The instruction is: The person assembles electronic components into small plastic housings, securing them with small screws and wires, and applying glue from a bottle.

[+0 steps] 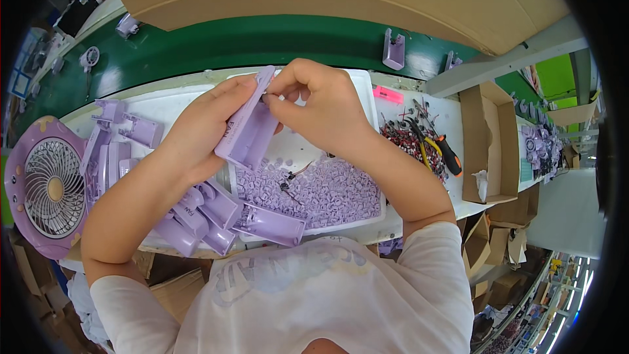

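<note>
A lilac plastic housing (252,132), hollow and open along one side, is tilted up over a white tray (372,108). My left hand (196,124) is wrapped round it from the left, thumb near its upper end. My right hand (321,101) has thumb and index finger pinched at that upper end, on a small dark piece too hidden to name. Beneath both hands, the tray holds a heap of tiny lilac plastic parts (321,193). A small dark part with thin wires (286,185) lies on that heap. More lilac housings (268,223) are piled by my left forearm.
Right of the tray lie small wired parts (403,134), yellow-handled pliers (429,147), a screwdriver (450,156) and a pink block (388,95). Beyond stands an open cardboard box (490,151). A round lilac fan (49,187) is at far left. A green conveyor belt (295,42) runs behind.
</note>
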Motion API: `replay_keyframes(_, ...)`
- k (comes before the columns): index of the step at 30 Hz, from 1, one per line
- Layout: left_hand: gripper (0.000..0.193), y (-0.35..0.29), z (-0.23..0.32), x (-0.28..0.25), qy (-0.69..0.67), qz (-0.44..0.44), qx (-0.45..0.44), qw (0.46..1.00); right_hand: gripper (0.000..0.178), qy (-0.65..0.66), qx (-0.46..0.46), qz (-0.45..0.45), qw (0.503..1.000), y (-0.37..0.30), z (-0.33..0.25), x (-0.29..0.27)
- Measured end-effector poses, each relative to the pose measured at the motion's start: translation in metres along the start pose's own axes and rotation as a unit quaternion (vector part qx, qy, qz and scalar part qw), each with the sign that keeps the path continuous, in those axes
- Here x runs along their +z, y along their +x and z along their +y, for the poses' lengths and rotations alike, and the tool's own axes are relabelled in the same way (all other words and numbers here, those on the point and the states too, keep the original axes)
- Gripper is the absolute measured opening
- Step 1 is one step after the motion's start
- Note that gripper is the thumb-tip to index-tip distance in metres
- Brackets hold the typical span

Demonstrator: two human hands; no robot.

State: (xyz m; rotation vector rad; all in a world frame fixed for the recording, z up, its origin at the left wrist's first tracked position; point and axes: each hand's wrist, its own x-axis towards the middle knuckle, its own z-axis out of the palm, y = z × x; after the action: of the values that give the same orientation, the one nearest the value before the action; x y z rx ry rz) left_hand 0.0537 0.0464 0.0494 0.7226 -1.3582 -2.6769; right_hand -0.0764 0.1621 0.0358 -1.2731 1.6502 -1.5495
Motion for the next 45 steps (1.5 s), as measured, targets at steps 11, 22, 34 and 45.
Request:
replay_keyframes(11, 0.026, 0.000, -0.004, 0.002, 0.008, 0.016, -0.012, 1.000, 0.008, 0.013, 0.024, 0.007, 1.000, -0.006, 0.003, 0.002)
replay_keyframes(22, 0.027, -0.005, -0.006, 0.006, 0.003, 0.064, -0.023, 0.998, 0.014, -0.090, -0.029, 0.026, 0.995, -0.011, 0.015, 0.013)
replay_keyframes(34, 0.029, 0.002, -0.014, -0.003, 0.004, 0.046, -0.049, 0.998, 0.024, -0.087, 0.043, -0.024, 0.995, -0.004, 0.014, 0.010)
replay_keyframes(45, 0.025, 0.002, -0.015, -0.004, 0.028, 0.071, -0.041, 0.996, 0.028, -0.193, -0.058, -0.002, 0.979, -0.002, 0.013, 0.014)
